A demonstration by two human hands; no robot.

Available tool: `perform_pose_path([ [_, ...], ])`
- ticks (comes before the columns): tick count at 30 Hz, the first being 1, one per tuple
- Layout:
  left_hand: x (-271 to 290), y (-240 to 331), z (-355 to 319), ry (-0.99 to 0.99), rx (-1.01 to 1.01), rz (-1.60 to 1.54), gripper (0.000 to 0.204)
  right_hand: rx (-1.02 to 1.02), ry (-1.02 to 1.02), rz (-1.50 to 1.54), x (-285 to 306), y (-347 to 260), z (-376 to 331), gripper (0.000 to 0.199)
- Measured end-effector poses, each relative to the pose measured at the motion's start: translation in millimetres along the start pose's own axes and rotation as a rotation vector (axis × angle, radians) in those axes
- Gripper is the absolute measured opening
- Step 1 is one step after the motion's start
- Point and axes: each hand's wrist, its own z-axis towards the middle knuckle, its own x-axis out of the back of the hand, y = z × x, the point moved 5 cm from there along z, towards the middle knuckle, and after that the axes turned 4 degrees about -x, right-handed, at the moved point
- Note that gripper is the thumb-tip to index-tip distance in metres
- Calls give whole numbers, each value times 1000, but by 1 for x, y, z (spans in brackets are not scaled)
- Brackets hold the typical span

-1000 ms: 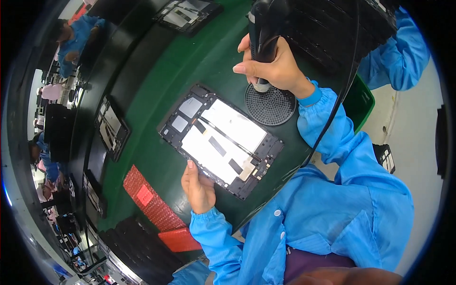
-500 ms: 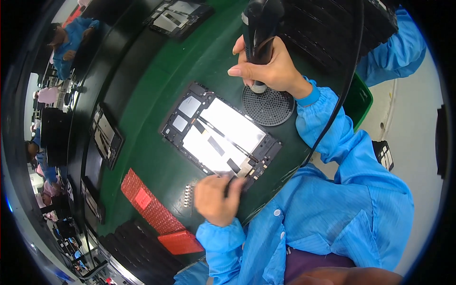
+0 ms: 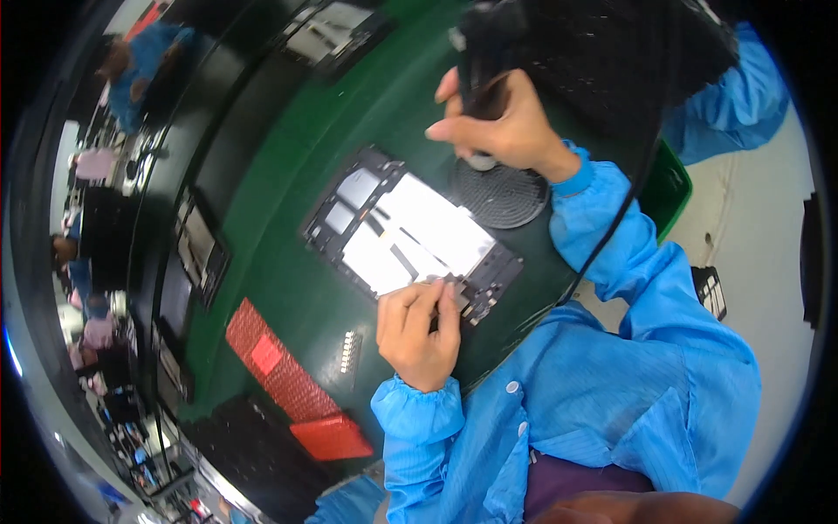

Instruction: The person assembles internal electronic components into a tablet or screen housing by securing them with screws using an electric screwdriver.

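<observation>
An opened tablet point(image 3: 419, 229) lies on the green bench mat, its white panels, black frame and ribbon strips showing. My left hand point(image 3: 419, 332) reaches over its near edge with thumb and fingertips pinched together by the connector end; what they hold is too small to make out. My right hand point(image 3: 506, 131) is wrapped round a black electric screwdriver point(image 3: 487, 61), held upright. The tool's lower end is at a round grey perforated screw tray point(image 3: 502, 196) beyond the tablet's right side.
Red bubble wrap point(image 3: 284, 362) and a small strip of metal parts point(image 3: 348, 352) lie left of my left hand. Black stacks point(image 3: 253, 454) stand lower left and upper right. More opened tablets point(image 3: 202, 249) line the left side. A green bin point(image 3: 668, 192) sits right; a black cable crosses.
My left hand has moved up and right onto the tablet's near edge, its fingertips now pinched there. My right hand stays over the screw tray with the screwdriver. The view has shifted slightly.
</observation>
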Motion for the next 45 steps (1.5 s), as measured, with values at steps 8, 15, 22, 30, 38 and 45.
perform_pose_path([
  [8,87,-64,-68,-4,396,305,12,226,-30,-86,19,-24,-8,30],
  [15,119,-98,-85,-112,668,451,28,248,-241,37,-37,-34,-5,30],
  [22,112,-131,-95,-16,907,-268,22,250,-212,-63,-60,-47,-4,30],
  [30,119,-131,-69,-328,757,167,26,117,-268,139,-99,-53,-7,34],
  [38,111,-107,-64,-296,533,300,26,138,-278,-89,-92,-48,-10,32],
  [45,131,-91,-59,-91,655,-276,12,151,-289,47,-119,-55,-13,35],
])
